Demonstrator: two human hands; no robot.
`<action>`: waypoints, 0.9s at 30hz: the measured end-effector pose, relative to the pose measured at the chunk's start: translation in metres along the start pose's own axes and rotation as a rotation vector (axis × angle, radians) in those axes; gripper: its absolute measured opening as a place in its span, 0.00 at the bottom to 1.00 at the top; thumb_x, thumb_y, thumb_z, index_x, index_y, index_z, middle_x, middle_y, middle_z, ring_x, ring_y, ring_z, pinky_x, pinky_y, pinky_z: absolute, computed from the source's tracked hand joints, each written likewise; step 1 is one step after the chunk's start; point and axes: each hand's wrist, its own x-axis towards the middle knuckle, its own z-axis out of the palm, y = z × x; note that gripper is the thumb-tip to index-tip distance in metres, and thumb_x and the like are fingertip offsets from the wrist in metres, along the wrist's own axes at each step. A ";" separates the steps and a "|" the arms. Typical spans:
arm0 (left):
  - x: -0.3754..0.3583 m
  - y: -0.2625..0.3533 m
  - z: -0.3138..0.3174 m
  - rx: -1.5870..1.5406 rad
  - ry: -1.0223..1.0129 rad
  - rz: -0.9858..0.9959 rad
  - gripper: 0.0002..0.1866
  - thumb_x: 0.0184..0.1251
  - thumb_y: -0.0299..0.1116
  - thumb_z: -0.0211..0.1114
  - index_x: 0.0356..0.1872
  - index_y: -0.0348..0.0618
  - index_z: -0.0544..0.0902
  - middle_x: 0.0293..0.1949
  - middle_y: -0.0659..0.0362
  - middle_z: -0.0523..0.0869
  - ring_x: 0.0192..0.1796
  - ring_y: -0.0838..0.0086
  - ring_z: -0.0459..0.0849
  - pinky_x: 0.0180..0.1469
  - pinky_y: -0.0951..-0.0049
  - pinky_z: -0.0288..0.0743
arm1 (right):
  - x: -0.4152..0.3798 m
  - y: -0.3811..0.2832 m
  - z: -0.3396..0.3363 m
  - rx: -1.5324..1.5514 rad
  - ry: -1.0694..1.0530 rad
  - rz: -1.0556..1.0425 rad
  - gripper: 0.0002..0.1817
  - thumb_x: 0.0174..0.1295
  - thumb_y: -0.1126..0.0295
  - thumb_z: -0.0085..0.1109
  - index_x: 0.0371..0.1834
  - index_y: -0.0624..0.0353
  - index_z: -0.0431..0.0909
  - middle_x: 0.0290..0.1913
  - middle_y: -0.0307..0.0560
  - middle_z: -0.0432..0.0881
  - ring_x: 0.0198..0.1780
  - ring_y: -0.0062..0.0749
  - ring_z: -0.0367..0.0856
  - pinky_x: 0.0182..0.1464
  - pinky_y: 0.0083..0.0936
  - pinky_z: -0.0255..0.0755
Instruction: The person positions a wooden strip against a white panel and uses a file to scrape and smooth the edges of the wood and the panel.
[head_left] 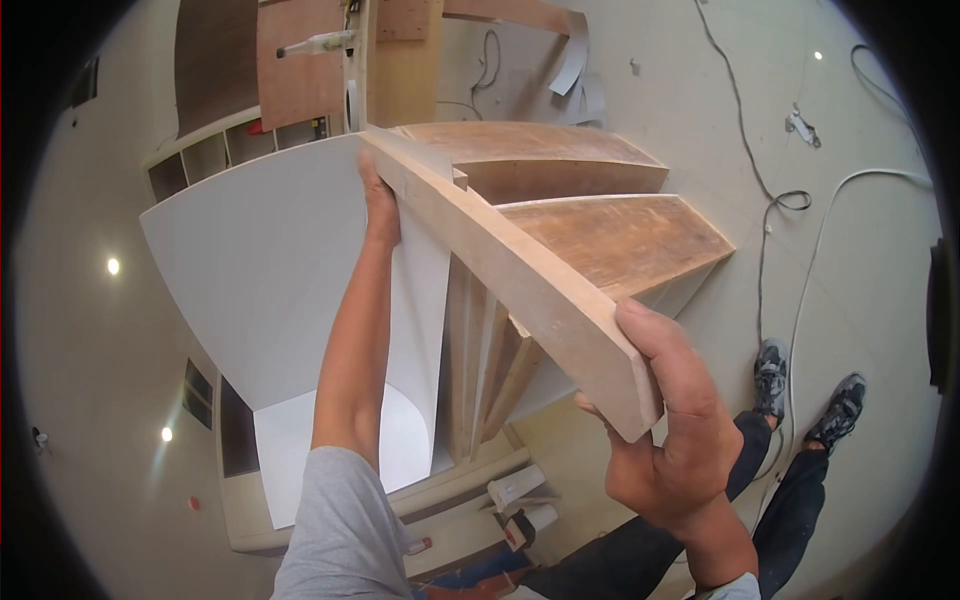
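Observation:
A long, thick wooden board (510, 255) with an angled near end slants across the middle of the view. My right hand (675, 410) grips its near end, thumb on the top edge and fingers curled underneath. Near the far end, my left hand (378, 205) holds the same board from the left side, its fingers partly hidden behind the wood. A large white sheet (270, 250) with a curved edge lies left of the board, under my left forearm. Brown curved-edged wooden panels (610, 235) stand just to the board's right.
A workbench (240, 530) lies under the sheet, with a power tool (525, 520) at its near edge. A clear bottle (315, 45) sits farther off. Cables (765, 200) trail over the floor at right, near feet in patterned shoes (770, 380).

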 end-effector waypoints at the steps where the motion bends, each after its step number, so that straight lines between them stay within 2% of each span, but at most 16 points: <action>1: 0.002 -0.002 0.000 0.018 0.019 0.006 0.50 0.75 0.82 0.40 0.77 0.47 0.69 0.67 0.55 0.79 0.68 0.65 0.78 0.70 0.62 0.74 | -0.001 0.000 -0.003 0.006 -0.024 0.022 0.40 0.55 0.86 0.78 0.73 0.68 0.72 0.66 0.64 0.84 0.61 0.50 0.90 0.62 0.34 0.85; 2: 0.004 -0.005 0.000 0.036 0.039 0.013 0.50 0.74 0.84 0.40 0.73 0.48 0.74 0.60 0.55 0.84 0.62 0.65 0.85 0.64 0.61 0.83 | -0.002 0.001 -0.003 0.012 -0.038 0.028 0.39 0.55 0.86 0.77 0.73 0.68 0.72 0.66 0.64 0.84 0.61 0.50 0.90 0.62 0.35 0.85; 6: 0.009 -0.004 -0.003 -0.021 -0.016 -0.016 0.47 0.75 0.83 0.39 0.68 0.50 0.76 0.55 0.57 0.84 0.56 0.66 0.88 0.58 0.61 0.87 | 0.000 0.000 -0.004 0.014 -0.033 0.018 0.39 0.56 0.86 0.77 0.73 0.68 0.71 0.66 0.65 0.84 0.61 0.51 0.89 0.61 0.36 0.86; 17: 0.005 -0.001 -0.001 -0.075 -0.027 -0.041 0.44 0.76 0.81 0.39 0.64 0.52 0.78 0.51 0.58 0.84 0.53 0.69 0.88 0.55 0.62 0.88 | 0.001 0.005 -0.003 0.015 -0.029 -0.020 0.38 0.56 0.85 0.78 0.72 0.68 0.72 0.65 0.66 0.84 0.60 0.53 0.90 0.61 0.38 0.86; 23: 0.011 -0.003 -0.004 -0.086 0.036 -0.015 0.41 0.77 0.78 0.44 0.64 0.52 0.78 0.51 0.57 0.85 0.54 0.68 0.87 0.57 0.61 0.87 | 0.000 0.015 -0.008 0.077 -0.022 -0.105 0.37 0.55 0.85 0.78 0.70 0.71 0.72 0.63 0.66 0.85 0.51 0.48 0.92 0.49 0.34 0.89; 26: 0.015 -0.003 -0.010 0.019 -0.038 -0.012 0.57 0.73 0.85 0.39 0.86 0.47 0.60 0.81 0.54 0.68 0.82 0.62 0.64 0.82 0.62 0.58 | 0.006 0.017 -0.017 0.105 -0.095 -0.116 0.35 0.55 0.86 0.77 0.68 0.72 0.72 0.61 0.65 0.86 0.45 0.43 0.91 0.44 0.31 0.88; 27: 0.018 -0.006 -0.014 -0.018 -0.049 -0.031 0.56 0.73 0.85 0.39 0.86 0.47 0.60 0.80 0.54 0.69 0.81 0.62 0.66 0.81 0.62 0.60 | 0.005 0.018 -0.017 0.112 -0.089 -0.123 0.35 0.55 0.86 0.77 0.67 0.72 0.73 0.61 0.65 0.86 0.45 0.42 0.91 0.43 0.30 0.88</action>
